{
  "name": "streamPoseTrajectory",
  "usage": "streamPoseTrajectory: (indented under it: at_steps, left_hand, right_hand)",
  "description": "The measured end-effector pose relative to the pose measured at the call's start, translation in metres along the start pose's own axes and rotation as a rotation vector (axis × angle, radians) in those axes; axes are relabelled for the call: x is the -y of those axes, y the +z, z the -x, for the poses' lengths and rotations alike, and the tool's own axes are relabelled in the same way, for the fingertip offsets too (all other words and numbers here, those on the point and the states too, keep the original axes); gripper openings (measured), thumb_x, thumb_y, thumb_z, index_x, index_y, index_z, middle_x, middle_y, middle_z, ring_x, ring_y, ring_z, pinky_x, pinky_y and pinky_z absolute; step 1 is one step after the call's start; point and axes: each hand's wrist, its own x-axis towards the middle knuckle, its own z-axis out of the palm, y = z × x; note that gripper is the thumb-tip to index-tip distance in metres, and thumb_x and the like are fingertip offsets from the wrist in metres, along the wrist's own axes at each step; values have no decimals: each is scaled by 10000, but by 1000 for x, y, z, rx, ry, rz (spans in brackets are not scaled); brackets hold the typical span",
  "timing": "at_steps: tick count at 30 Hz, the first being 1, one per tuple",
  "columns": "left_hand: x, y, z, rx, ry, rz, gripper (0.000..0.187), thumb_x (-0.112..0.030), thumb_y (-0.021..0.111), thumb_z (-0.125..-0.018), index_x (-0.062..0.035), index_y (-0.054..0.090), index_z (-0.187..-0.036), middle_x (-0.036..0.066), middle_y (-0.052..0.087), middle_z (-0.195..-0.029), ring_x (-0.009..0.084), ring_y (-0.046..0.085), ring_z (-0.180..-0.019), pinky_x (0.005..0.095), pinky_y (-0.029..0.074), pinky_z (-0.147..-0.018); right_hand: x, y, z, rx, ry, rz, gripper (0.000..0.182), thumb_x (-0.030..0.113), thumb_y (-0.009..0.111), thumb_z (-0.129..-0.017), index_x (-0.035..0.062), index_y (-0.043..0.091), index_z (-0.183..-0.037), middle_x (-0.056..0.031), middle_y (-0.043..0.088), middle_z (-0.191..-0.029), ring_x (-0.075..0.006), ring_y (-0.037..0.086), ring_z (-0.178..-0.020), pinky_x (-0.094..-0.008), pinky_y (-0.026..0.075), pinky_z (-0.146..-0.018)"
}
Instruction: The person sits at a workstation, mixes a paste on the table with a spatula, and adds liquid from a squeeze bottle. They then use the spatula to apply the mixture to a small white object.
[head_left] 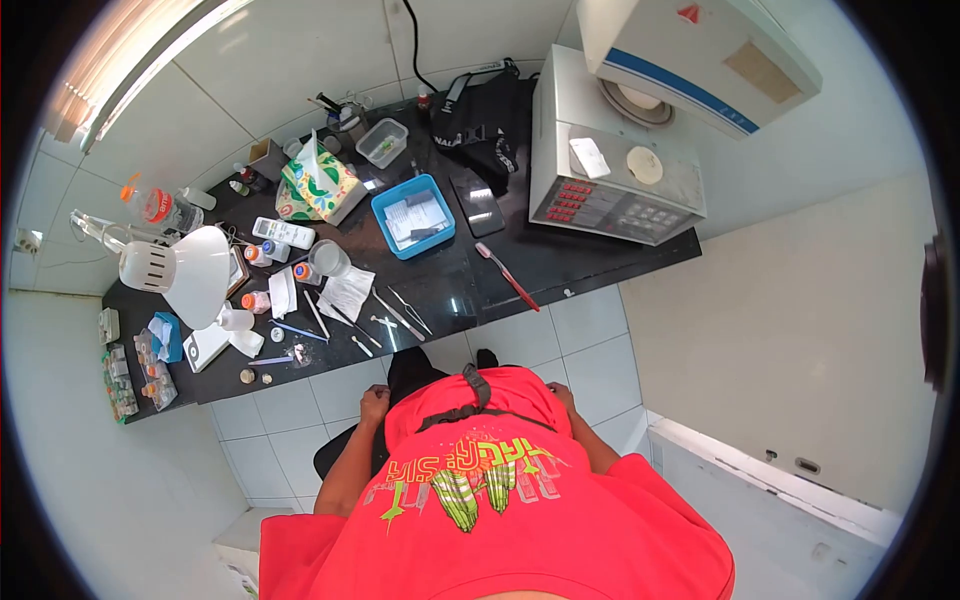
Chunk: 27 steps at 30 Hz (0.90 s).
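My left hand (375, 403) hangs low at my left side, by the dark-trousered thigh and below the counter edge; its fingers look curled, too small to make out. On the other side, my right hand (561, 394) is partly hidden by the red shirt (500, 440). Neither hand touches the black counter (520, 290). Nearest on the counter lie metal tweezers (398, 314), a second pair of tweezers (411, 309) and a small white tool (362, 346). A red toothbrush (508, 277) rests near the front edge.
A blue basket (413, 217) holds papers, beside a phone (478, 206). A white machine (615, 150) stands at the back right. Further left are a tissue box (322, 187), a remote (284, 233), a white lamp (198, 275), a bottle (170, 209) and several small jars.
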Motion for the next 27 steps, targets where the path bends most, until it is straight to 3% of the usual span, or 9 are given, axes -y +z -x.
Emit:
streamPoseTrajectory:
  at_steps: [6,16,25,27]
  left_hand:
    - [-7,20,18,6,5,-4,309,-246,652,-914,-28,730,-1118,167,758,-998,272,731,-965,368,550,-883]
    - [-9,62,73,-37,-23,-6,308,-265,664,-928,-49,727,-1138,148,760,-1014,258,736,-968,366,558,-878]
    - [0,68,90,-40,35,41,311,-295,740,-892,-50,734,-1084,144,761,-931,252,749,-879,367,572,-796]
    - [-3,64,92,-102,-45,16,362,-375,764,-866,-53,742,-1030,141,757,-880,260,747,-835,383,574,-789]
  right_hand:
    - [-4,-12,0,9,-9,-70,406,420,637,-911,86,746,-1115,-211,745,-1052,-364,720,-1019,-409,567,-857]
    - [-58,-27,0,71,-23,-79,508,515,739,-799,92,748,-1081,-165,766,-972,-301,742,-951,-376,569,-801]
    - [-70,-33,-1,61,-8,-56,381,428,707,-838,92,773,-1006,-179,762,-993,-319,737,-977,-377,572,-845]
    - [-53,-36,6,50,1,-46,362,402,692,-852,97,771,-1029,-202,751,-1036,-356,726,-1011,-399,570,-869]
